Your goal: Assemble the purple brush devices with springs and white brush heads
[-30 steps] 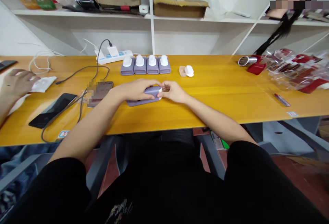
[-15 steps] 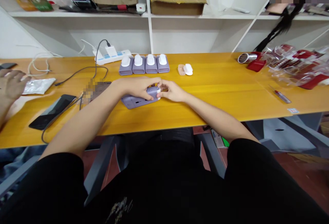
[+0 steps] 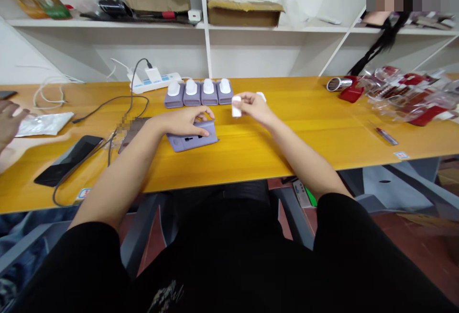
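Purple case [image 3: 180, 143] under the left hand [image 3: 185, 121], apparently clasped, white piece [image 3: 235, 107] pinched in the right hand [image 3: 255, 107], clear of it

I can read no lettering here; the sticker [image 3: 84, 193] on the worktop [image 3: 322, 131], lower left of the frame, is too blurred.

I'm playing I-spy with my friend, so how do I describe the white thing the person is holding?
Start at the long yellow table and find the person's right hand. A small white piece is pinched in its fingers. The four white tops nearby sit on purple boxes; this is the only white piece in a hand.
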